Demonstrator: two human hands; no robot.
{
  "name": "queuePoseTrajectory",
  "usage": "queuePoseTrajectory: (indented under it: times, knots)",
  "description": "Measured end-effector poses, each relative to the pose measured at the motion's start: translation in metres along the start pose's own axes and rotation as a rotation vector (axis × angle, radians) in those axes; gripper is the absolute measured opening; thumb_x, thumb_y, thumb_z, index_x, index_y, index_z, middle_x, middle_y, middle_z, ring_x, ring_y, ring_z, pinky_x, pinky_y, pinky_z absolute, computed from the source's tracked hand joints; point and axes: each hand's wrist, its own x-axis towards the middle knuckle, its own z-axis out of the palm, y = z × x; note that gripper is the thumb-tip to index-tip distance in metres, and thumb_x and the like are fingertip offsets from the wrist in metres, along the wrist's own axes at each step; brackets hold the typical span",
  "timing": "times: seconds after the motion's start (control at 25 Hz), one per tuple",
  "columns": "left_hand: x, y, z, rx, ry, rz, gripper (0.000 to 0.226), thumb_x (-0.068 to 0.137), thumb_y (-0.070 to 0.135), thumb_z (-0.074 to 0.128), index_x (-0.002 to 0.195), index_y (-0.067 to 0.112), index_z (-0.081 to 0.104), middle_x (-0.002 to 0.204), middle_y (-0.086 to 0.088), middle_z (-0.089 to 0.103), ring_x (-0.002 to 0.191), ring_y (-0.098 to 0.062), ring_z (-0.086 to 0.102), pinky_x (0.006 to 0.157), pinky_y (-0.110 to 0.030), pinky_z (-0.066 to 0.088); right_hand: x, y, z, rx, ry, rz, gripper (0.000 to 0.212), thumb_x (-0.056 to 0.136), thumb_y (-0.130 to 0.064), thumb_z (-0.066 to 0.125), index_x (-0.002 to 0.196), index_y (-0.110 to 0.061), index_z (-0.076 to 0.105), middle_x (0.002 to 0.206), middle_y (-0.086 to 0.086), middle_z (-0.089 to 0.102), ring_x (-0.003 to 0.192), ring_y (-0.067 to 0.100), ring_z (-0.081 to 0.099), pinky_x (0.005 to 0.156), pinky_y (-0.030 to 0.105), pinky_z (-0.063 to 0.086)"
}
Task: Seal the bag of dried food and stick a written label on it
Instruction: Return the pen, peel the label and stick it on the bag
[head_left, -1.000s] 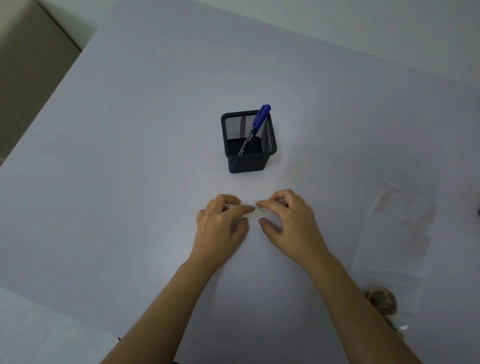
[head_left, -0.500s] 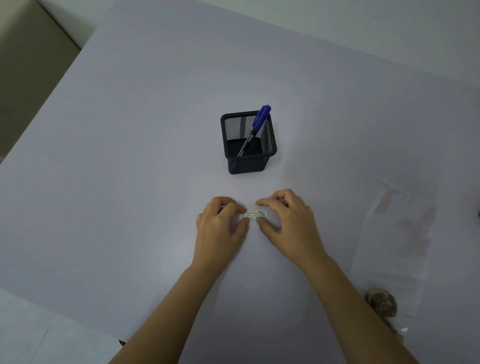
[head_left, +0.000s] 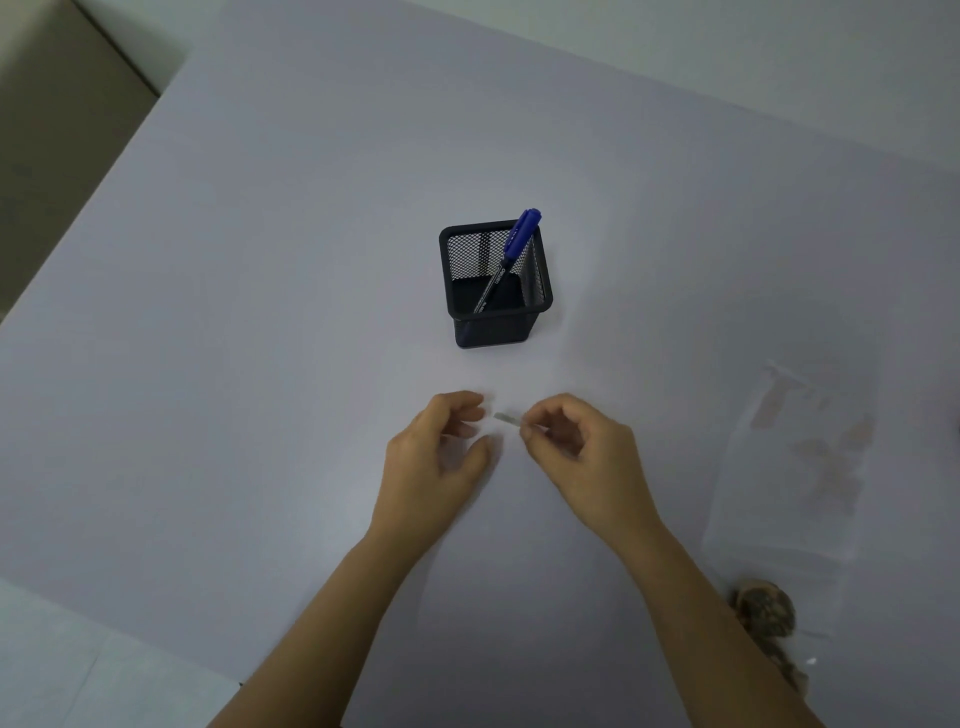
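Pale lavender-grey tabletop (head_left: 260, 364) fills your head view, with a dull beige floor showing past its far left corner.

Your right hand (head_left: 587, 452) pinches a small white label (head_left: 506, 418) between thumb and forefinger. The strip pokes out to the left of the pinch, low over the table and a little motion-blurred, so any writing on it is unreadable. Your left hand (head_left: 436, 462) sits just left of the label's free end, fingers loosely curled round nothing. Whether a fingertip touches the strip is unclear.

Beyond your hands stands a black mesh pen holder (head_left: 493, 332), with a blue-capped marker (head_left: 522, 234) leaning inside it, cap up against the far right corner.

Well off to your right, a clear bag (head_left: 800, 467) lies flat on the table. A brown clump of dried food (head_left: 766, 608) shows at its near end, beside your right forearm. Whether the bag's mouth is sealed cannot be told.
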Motion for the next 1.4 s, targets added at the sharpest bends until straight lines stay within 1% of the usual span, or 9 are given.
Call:
queuePoseTrajectory:
  times: [0.16,0.24,0.36,0.48,0.68,0.92,1.04,1.2,1.4]
  knots:
    - [-0.011,0.034,-0.015,-0.114,0.128,0.059,0.026,0.086,0.019,0.064,0.097,0.041,0.058,0.093,0.024,0.065,0.088,-0.001,0.061,0.076,-0.011,0.049,-0.015,-0.031,-0.019,0.34,0.059,0.158,0.008,0.081,-0.014,0.068,0.084,-0.022,0.067,0.081,-0.003,0.071,0.077,0.016,0.069,0.072,0.025,0.057]
    - [-0.015,0.048,-0.021,-0.083,0.171,0.194,0.019,0.086,0.027,0.061,0.104,0.034,0.063,0.096,0.023,0.064,0.09,-0.001,0.062,0.077,-0.009,0.049,-0.021,-0.046,-0.027,0.428,0.061,0.17,0.007,0.076,-0.019,0.07,0.081,-0.022,0.067,0.08,-0.003,0.073,0.078,0.015,0.07,0.073,0.025,0.057]
    - [-0.02,0.058,-0.024,-0.016,0.197,0.34,0.026,0.087,0.024,0.057,0.11,0.018,0.066,0.102,0.011,0.066,0.096,0.001,0.061,0.078,-0.005,0.047,-0.027,-0.062,-0.034,0.509,0.058,0.17,0.012,0.067,-0.029,0.067,0.077,-0.024,0.067,0.079,-0.004,0.073,0.076,0.012,0.069,0.072,0.022,0.056]
    - [-0.021,0.06,-0.021,0.013,0.215,0.408,0.029,0.086,0.02,0.059,0.114,0.013,0.063,0.102,0.007,0.065,0.091,0.002,0.061,0.077,-0.004,0.047,-0.028,-0.07,-0.036,0.515,0.03,0.157,0.005,0.071,-0.023,0.068,0.076,-0.024,0.068,0.078,-0.001,0.074,0.074,0.013,0.069,0.076,0.027,0.057]
    - [-0.02,0.064,-0.018,0.007,0.244,0.475,0.028,0.085,0.013,0.061,0.113,0.012,0.061,0.102,0.005,0.066,0.089,-0.002,0.062,0.077,-0.006,0.047,-0.029,-0.073,-0.038,0.506,0.034,0.125,0.016,0.078,-0.008,0.068,0.077,-0.024,0.069,0.076,0.0,0.074,0.071,0.013,0.069,0.077,0.03,0.058]
    - [-0.022,0.064,-0.015,0.128,0.336,0.61,0.027,0.086,0.009,0.061,0.113,0.005,0.06,0.103,0.0,0.064,0.086,-0.009,0.064,0.073,-0.015,0.053,-0.031,-0.078,-0.041,0.481,0.046,0.09,0.015,0.079,-0.006,0.066,0.081,-0.02,0.067,0.074,-0.002,0.074,0.069,0.011,0.069,0.074,0.028,0.058]
    - [-0.022,0.063,-0.014,0.168,0.381,0.649,0.023,0.087,0.008,0.06,0.109,0.003,0.063,0.103,-0.002,0.064,0.088,-0.011,0.063,0.077,-0.013,0.051,-0.033,-0.079,-0.042,0.445,0.057,0.069,0.015,0.079,-0.007,0.066,0.081,-0.021,0.068,0.074,-0.003,0.073,0.069,0.013,0.068,0.073,0.033,0.057]
    - [-0.022,0.064,-0.015,0.185,0.387,0.708,0.018,0.089,0.009,0.059,0.105,0.003,0.065,0.101,-0.006,0.065,0.092,-0.012,0.063,0.083,-0.014,0.05,-0.034,-0.079,-0.043,0.417,0.071,0.056,0.011,0.076,-0.014,0.069,0.079,-0.025,0.07,0.074,-0.001,0.072,0.07,0.026,0.066,0.072,0.04,0.057]
    - [-0.021,0.069,-0.02,0.007,0.318,0.557,0.015,0.085,0.015,0.061,0.1,0.014,0.064,0.1,0.005,0.064,0.092,-0.003,0.063,0.082,-0.012,0.049,-0.038,-0.078,-0.042,0.4,0.057,0.067,0.017,0.078,-0.006,0.069,0.078,-0.023,0.07,0.071,-0.004,0.072,0.063,0.014,0.063,0.067,0.036,0.054]
